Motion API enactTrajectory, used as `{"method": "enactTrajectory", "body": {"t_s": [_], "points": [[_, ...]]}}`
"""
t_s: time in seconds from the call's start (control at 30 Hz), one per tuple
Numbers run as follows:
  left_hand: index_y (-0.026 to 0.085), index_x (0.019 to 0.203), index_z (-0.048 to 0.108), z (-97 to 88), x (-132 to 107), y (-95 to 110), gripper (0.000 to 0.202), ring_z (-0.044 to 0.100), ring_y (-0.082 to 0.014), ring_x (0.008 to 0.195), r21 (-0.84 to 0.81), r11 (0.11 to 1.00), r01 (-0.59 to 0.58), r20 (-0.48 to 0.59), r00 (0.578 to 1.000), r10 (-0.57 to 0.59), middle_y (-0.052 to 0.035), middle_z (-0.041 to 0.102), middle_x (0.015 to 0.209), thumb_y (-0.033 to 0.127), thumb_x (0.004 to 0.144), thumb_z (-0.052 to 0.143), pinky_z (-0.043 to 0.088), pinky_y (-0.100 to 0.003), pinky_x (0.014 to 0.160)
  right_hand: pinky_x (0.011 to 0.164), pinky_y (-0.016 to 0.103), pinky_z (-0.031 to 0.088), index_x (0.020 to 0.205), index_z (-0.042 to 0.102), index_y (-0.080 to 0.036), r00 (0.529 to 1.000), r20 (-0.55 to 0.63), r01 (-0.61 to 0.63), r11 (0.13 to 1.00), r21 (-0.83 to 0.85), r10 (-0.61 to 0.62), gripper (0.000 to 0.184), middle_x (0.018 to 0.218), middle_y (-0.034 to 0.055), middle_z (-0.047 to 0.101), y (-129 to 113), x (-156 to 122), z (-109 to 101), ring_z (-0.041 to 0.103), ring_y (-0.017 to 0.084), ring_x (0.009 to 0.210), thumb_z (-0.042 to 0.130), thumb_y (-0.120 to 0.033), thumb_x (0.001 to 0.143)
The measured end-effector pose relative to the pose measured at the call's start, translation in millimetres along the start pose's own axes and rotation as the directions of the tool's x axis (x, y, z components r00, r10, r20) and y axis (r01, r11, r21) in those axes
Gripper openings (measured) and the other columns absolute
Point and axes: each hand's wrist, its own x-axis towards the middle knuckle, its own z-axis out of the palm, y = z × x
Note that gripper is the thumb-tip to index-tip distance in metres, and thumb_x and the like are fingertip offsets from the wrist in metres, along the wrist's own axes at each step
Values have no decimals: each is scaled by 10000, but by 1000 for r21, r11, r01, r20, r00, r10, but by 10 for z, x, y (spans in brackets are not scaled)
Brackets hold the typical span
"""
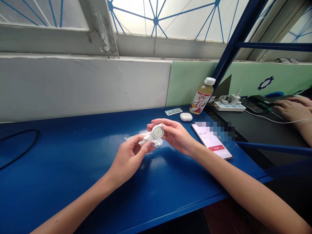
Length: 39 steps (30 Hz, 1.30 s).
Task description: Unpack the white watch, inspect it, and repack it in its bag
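Head view. White watch (157,132) held in the air just above the blue table (60,169), near mid-frame, dial turned up toward the camera. Left hand (128,157) closed on the watch: thumb and fingertips pinching the lower end of the strap. Right hand (176,135) also grasping the watch: thumb and forefinger pinched on the case from the right, other fingers curled loosely beneath. Both forearms reaching in from the bottom edge.

Small clear scrap (158,144) just below the watch; cannot tell whether lying on the table or hanging from the strap.

Right of the right hand, phone (214,144) lying flat on the table, screen lit, upper part blurred out. Behind it, white earbud case (186,116) and small card (173,111), near each other, well apart from the hands. Bottle (203,96) with white cap standing upright at the far right corner of the table. Power strip (229,106) with a plug in it on the adjoining dark desk. Another person's hand (292,109) resting on that desk at far right. Black cable (18,148) looped on the table at far left.
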Motion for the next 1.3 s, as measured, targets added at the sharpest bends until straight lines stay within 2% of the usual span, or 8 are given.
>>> {"method": "enactTrajectory", "body": {"t_s": [0.17, 0.33, 0.47, 0.6, 0.77, 0.93, 1.17, 1.3], "points": [[267, 1113, 690, -124, 9, -95, 221, 718, -253, 943, 502, 840, -207, -184, 923, 338, -32, 756, 1070, 349, 919, 623, 545, -336, 861, 1031, 360, 488, 1081, 734, -216, 997, -72, -6, 994, -108, -2, 239, 1175, 66, 730, 2, -18, 27, 674, 184, 1085, 642, -346, 902], [274, 1186, 681, -183, 54, -204, 270, 668, -256, 1129, 573, 747, -337, -56, 893, 446, -28, 689, 1263, 313, 963, 533, 513, -379, 998, 801, 363, 590, 1132, 719, -208, 997, -55, 24, 939, -344, -45, 318, 977, 58, 763, -40, -73, 46, 720, 191, 853, 710, -349, 847], [258, 1213, 667, -177, 70, -233, 284, 639, -243, 1179, 560, 717, -415, 25, 873, 486, -52, 650, 1321, 291, 979, 509, 512, -378, 1008, 807, 390, 584, 1055, 743, -202, 991, -92, 41, 873, -485, -97, 272, 1001, 73, 761, -48, -124, 13, 719, 202, 818, 735, -347, 826], [211, 1385, 521, -206, 91, -228, 437, 504, -267, 1335, 622, 663, -417, 113, 885, 451, -113, 504, 1475, 315, 962, 538, 435, -430, 1090, 805, 396, 587, 974, 737, -195, 984, -101, 71, 839, -539, -148, 238, 1122, 92, 729, -66, -112, -45, 711, 234, 912, 769, -335, 784], [147, 1488, 361, -297, 121, -328, 672, 338, -352, 1437, 698, 652, -297, 201, 955, 220, -177, 439, 1511, 446, 925, 573, 297, -546, 1155, 811, 401, 582, 913, 726, -197, 962, -122, 112, 762, -638, -244, 204, 1100, 95, 725, -82, -33, -179, 695, 247, 944, 760, -347, 780], [165, 1434, 428, -333, 112, -370, 514, 491, -318, 1321, 662, 691, -292, 259, 953, 154, -158, 528, 1425, 355, 960, 489, 333, -509, 1136, 762, 376, 565, 885, 725, -196, 969, -86, 93, 659, -746, -233, 198, 1047, 97, 731, 3, 14, -303, 691, 240, 895, 734, -371, 795], [204, 1381, 474, -370, 124, -343, 452, 519, -305, 1253, 602, 725, -335, 284, 938, 198, -132, 543, 1378, 281, 936, 508, 409, -479, 1072, 552, 311, 454, 835, 712, -205, 969, -53, 24, 309, -951, -240, 160, 776, 32, 716, -58, 21, -403, 570, 162, 577, 684, -360, 812], [197, 1381, 469, -378, 126, -369, 453, 510, -298, 1256, 583, 731, -353, 286, 932, 222, -132, 533, 1383, 269, 936, 516, 432, -456, 1051, 553, 309, 460, 876, 715, -210, 981, -53, 8, 319, -948, -184, 150, 803, 30, 720, -76, 21, -415, 577, 160, 582, 671, -341, 819]]}}
